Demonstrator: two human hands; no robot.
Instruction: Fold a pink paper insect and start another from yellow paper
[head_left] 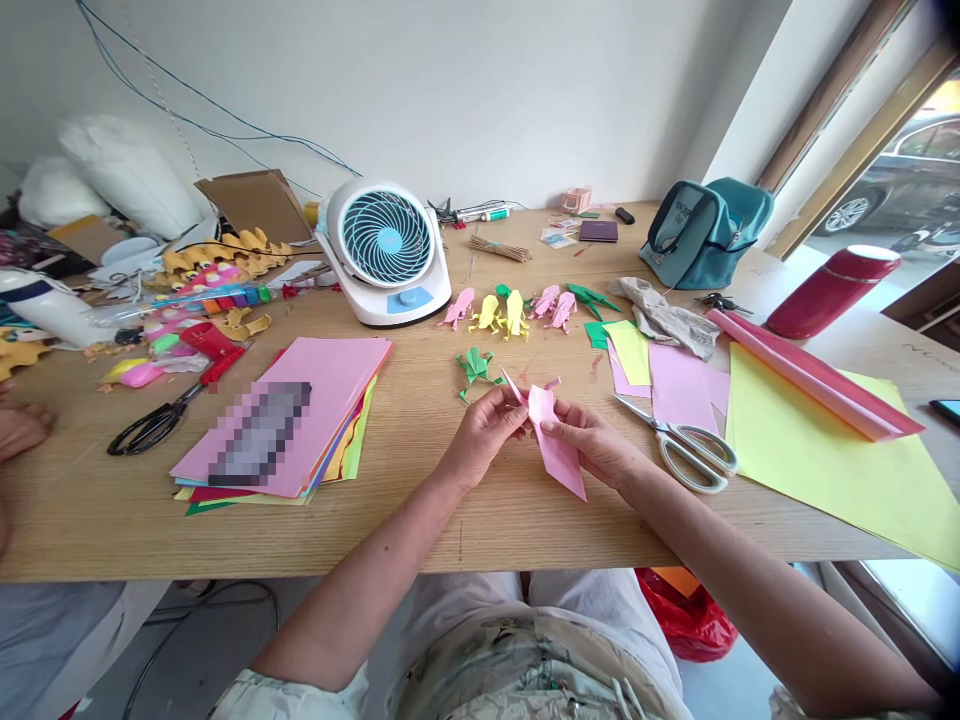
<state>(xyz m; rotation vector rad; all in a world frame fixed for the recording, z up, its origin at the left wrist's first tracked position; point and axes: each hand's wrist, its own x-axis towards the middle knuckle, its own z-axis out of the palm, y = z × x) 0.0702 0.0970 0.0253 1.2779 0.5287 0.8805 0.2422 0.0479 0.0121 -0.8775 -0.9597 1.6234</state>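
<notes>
A partly folded piece of pink origami paper (559, 455) is held between my two hands above the table's front middle. My left hand (491, 428) pinches its upper left side, near a thin pointed flap. On the other side, my right hand (589, 435) grips it with the thumb on top. The paper's lower end hangs as a flat pointed piece. Just beyond my left hand lies a green folded paper frog (475, 368). Farther back stand several pink, yellow and green folded paper figures (514, 314). Scissors with white handles (694, 455) rest right of my right hand.
A white fan (386, 250) stands behind a stack of coloured paper (330, 400) on the left. Black-handled scissors (154, 425) lie farther left, near another person's hand (26, 425). Cut paper (679, 385), yellow sheets (787, 450), a red flask (832, 292) and a teal bag (701, 235) occupy the right.
</notes>
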